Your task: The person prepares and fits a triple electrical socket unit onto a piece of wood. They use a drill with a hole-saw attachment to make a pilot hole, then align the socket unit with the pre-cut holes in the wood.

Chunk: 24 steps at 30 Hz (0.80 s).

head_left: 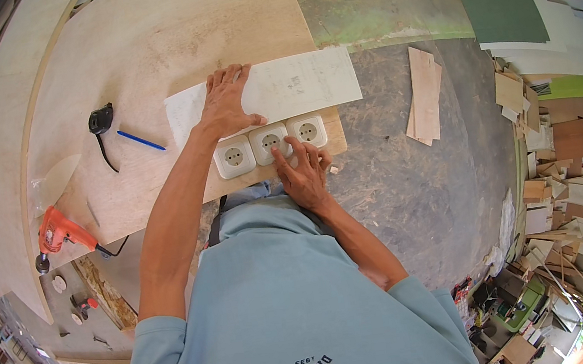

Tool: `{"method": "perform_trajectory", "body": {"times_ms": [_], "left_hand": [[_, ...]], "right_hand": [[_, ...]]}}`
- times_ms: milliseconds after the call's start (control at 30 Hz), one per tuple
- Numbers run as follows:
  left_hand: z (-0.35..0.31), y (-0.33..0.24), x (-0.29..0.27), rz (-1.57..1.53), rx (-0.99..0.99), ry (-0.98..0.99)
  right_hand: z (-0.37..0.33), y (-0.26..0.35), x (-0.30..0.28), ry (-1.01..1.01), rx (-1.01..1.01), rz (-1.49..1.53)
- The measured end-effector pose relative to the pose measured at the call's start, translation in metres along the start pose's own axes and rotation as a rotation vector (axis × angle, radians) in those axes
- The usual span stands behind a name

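Observation:
Three white square power sockets (233,157) stand in a row on the plywood sheet (130,41), near its front right corner. Right behind them lies a long white board (315,82) with faint pencil marks. My left hand (227,105) is spread flat on that board, thumb stretched toward the middle socket. Over the middle socket (263,140) my right hand (303,174) has its thumb and index finger on the face and edge; the other fingers curl beside the right-hand socket (307,131). Whether the sockets are fixed together I cannot tell.
To the left on the plywood lie a black tape measure (101,119), a blue pen (141,140) and an orange power drill (60,233) with a cord. Thin wood strips (424,95) rest on the grey floor at right. Wood offcuts (558,167) pile up farther right.

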State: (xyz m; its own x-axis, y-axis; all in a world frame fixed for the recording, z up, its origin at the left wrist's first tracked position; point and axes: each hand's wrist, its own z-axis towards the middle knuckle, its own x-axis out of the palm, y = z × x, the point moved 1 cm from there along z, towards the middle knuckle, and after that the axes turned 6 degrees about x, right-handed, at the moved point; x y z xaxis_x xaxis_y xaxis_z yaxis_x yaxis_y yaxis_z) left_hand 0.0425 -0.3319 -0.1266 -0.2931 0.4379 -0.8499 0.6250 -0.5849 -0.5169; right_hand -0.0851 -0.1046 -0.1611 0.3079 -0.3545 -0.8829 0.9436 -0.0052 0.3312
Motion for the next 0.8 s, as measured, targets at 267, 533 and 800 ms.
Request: {"method": "perform_trajectory", "body": {"times_ms": [267, 533, 800], "left_hand": [[-0.0003, 0.0018, 0.0016, 0.001, 0.007, -0.018], [-0.0004, 0.0012, 0.0010, 0.005, 0.005, -0.006], [0.0002, -0.0009, -0.0020, -0.001, 0.009, 0.005]], "right_hand": [[0.0007, 0.0020, 0.0018, 0.003, 0.025, 0.037], [0.0017, 0.0037, 0.0009, -0.004, 0.053, 0.017], [0.0016, 0.0053, -0.0007, 0.016, 0.080, 0.009]]}}
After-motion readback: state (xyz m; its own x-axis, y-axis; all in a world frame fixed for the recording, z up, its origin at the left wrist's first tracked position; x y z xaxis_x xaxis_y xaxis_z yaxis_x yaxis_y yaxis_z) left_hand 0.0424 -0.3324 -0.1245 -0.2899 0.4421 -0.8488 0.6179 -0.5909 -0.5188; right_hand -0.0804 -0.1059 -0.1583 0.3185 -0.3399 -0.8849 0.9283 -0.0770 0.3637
